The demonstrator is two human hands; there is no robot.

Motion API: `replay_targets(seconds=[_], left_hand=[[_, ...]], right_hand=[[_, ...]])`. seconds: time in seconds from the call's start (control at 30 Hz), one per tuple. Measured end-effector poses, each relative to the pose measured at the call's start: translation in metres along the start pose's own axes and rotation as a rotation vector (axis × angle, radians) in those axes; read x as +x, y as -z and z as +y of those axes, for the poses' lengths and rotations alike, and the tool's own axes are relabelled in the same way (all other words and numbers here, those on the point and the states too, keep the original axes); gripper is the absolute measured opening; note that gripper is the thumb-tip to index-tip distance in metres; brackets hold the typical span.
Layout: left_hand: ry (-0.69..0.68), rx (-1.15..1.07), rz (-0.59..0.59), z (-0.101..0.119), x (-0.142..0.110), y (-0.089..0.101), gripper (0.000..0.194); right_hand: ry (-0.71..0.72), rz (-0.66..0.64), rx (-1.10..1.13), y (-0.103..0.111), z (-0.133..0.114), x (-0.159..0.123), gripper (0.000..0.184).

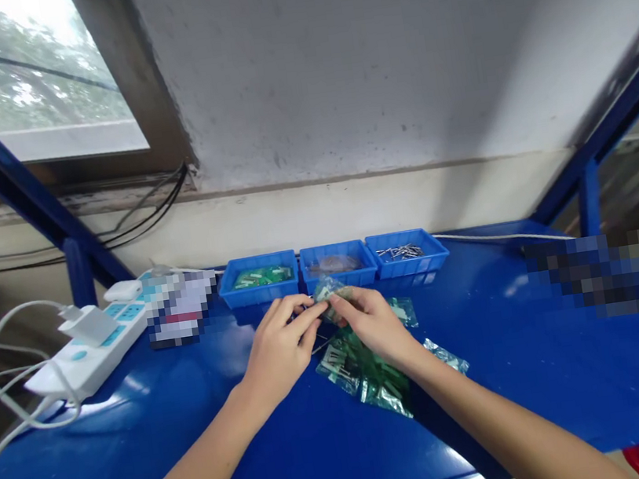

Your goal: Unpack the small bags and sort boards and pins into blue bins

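Observation:
A small clear plastic bag point(326, 289) is up between my hands, above the blue table. My right hand point(370, 320) pinches it between thumb and fingers. From the other side my left hand point(285, 335) closes its bent fingers on the bag's edge; whether they also hold a small part is hidden. Below lies a pile of filled clear bags point(386, 400) with green and white pieces and what look like screws inside, partly covered by my right hand and forearm. Thin dark pieces stick out under my left fingers, too small to name.
Three blue bins stand along the wall: one with green pieces point(262, 277), one with brownish contents point(332, 265), one with metal screws point(401, 252). At left are a white power strip point(94, 346) with cables and a blurred phone point(184, 310). A blurred dark object point(591, 272) lies right.

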State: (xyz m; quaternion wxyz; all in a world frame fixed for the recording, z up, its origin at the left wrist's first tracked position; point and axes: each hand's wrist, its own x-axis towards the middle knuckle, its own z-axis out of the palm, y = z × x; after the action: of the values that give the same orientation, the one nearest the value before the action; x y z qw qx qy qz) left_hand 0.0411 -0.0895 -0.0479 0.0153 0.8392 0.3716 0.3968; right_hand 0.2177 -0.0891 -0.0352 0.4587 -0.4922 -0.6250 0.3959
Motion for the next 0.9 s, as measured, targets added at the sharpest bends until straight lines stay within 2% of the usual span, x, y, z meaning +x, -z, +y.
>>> replay_targets(seconds=[0.07,0.17,0.23,0.3,0.33,0.37,0.47,0.5,0.53,0.67,0.73,0.83,0.9], left_hand=[[0.034,-0.041,-0.056,0.006,0.000,0.000,0.025],[0.086,-0.098,-0.199,0.018,-0.001,0.000,0.022],[0.086,-0.093,-0.301,0.027,-0.003,-0.001,0.029],[0.065,-0.078,-0.368,0.035,-0.005,-0.006,0.043],[0.044,-0.072,-0.390,0.037,-0.006,-0.008,0.047],[0.016,-0.065,-0.410,0.039,-0.008,-0.011,0.046],[-0.058,-0.012,-0.461,0.037,-0.010,-0.015,0.017],[-0.069,0.011,-0.469,0.035,-0.010,-0.015,0.011],[-0.071,0.028,-0.470,0.033,-0.010,-0.015,0.013],[-0.018,0.007,-0.354,0.022,-0.007,-0.008,0.017],[0.021,-0.005,-0.263,0.019,-0.005,-0.005,0.018],[0.050,-0.013,-0.138,0.018,-0.005,-0.004,0.018],[0.041,-0.033,-0.058,0.020,-0.004,-0.004,0.016]], right_hand=[[0.097,0.130,-0.028,0.008,-0.006,0.009,0.030],[0.364,0.469,-0.057,0.024,-0.033,0.023,0.027],[0.565,0.723,-0.154,0.031,-0.056,0.031,0.029],[0.710,0.870,-0.276,0.030,-0.074,0.038,0.031],[0.763,0.850,-0.346,0.026,-0.079,0.041,0.032],[0.799,0.762,-0.427,0.021,-0.079,0.043,0.032],[0.766,0.239,-0.690,0.006,-0.060,0.043,0.030],[0.702,0.099,-0.742,0.003,-0.050,0.041,0.030],[0.620,0.025,-0.762,0.003,-0.039,0.037,0.030],[0.271,-0.048,-0.647,0.021,-0.011,0.016,0.032],[0.121,-0.177,-0.520,0.028,-0.007,0.006,0.035],[-0.061,-0.357,-0.229,0.026,-0.009,-0.002,0.038],[-0.138,-0.384,-0.005,0.018,-0.011,-0.005,0.036]])
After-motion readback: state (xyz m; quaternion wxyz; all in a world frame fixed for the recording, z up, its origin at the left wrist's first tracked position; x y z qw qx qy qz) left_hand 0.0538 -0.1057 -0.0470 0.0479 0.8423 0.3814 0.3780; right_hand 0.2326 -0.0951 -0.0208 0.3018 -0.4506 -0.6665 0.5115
